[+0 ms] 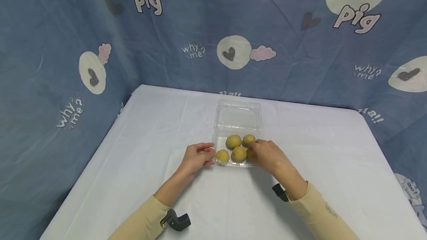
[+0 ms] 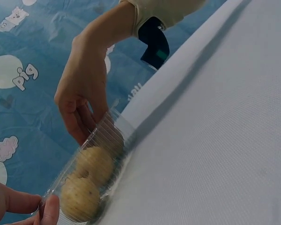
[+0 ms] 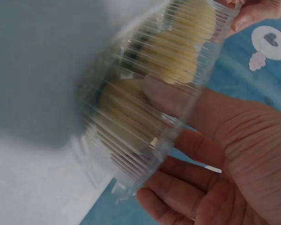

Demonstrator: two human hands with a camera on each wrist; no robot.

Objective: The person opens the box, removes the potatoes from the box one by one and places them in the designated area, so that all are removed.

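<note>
A clear plastic clamshell container [image 1: 219, 140] lies on the table with its lid [image 1: 238, 116] folded back, away from me. Several yellow potatoes [image 1: 239, 154] sit in its base. At the left front corner, my left hand [image 1: 199, 157] pinches the container's rim between thumb and fingers. My right hand [image 1: 268, 155] reaches in at the right side and grips the potato [image 3: 124, 110] in the right front corner. Its thumb [image 3: 166, 96] shows through the ribbed front wall, against that potato. In the head view this hand hides most of the potato.
A white cloth covers the table [image 1: 160, 132]. Blue printed curtain [image 1: 186, 17] hangs behind it and along the sides. Each wrist carries a black camera mount [image 1: 176, 220].
</note>
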